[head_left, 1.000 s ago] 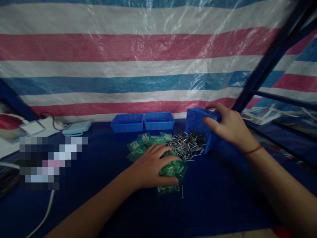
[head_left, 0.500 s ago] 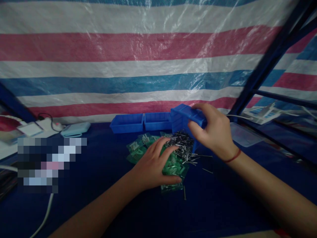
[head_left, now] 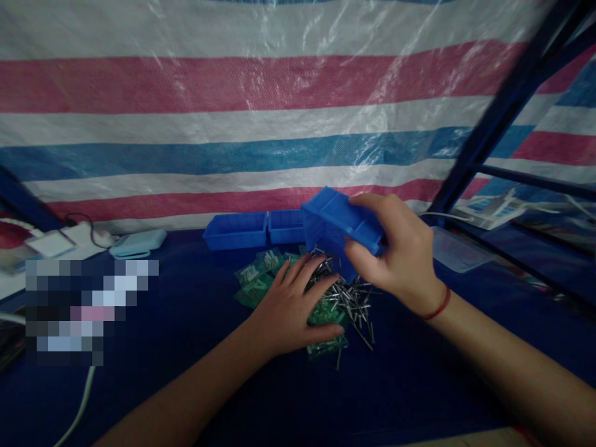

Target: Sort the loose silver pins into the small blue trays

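Note:
My right hand [head_left: 395, 254] grips a blue plastic bin [head_left: 342, 214] by its rim, thumb on one side and fingers over the other. The bin is tipped with its mouth downward over a heap of loose metal nails or screws [head_left: 354, 301]. Fingers spread, my left hand [head_left: 295, 304] rests over the heap's left side and over small clear bags with green pieces [head_left: 256, 282] in them. Part of the heap and some bags are hidden beneath this hand. One loose nail [head_left: 338, 359] lies near the bags' front edge.
Two more blue bins [head_left: 236, 231] stand behind the heap against the striped sheet [head_left: 209, 149]. A clear plastic lid or tray [head_left: 459, 249] lies at right. On the left are a light-blue case [head_left: 138, 243], a power strip, a white cable [head_left: 84, 403] and a blurred-out patch.
The blue bin has lifted and tilted further to the left in my right hand. The metal pieces have spread toward the front and right. My left hand stays nearly in place.

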